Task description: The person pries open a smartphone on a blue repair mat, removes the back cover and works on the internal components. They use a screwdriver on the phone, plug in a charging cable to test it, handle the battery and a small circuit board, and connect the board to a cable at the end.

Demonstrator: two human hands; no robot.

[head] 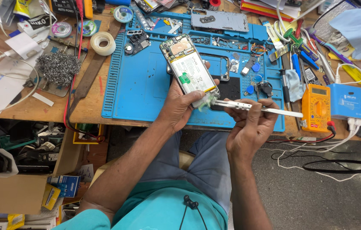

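left hand [179, 106] – closed on opened phone [190, 69] | right hand [250, 123] – pinched on metal tweezers [253, 107], tips touching phone's lower edge | above blue mat [138, 85]

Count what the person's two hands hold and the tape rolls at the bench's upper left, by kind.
Opened phone, in the left hand: 1
Metal tweezers, in the right hand: 1
Tape rolls: white, three small spools: 4
Total: 6

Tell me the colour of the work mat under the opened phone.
The work mat is blue, with moulded compartments along its far edge; the head view shows it plainly.
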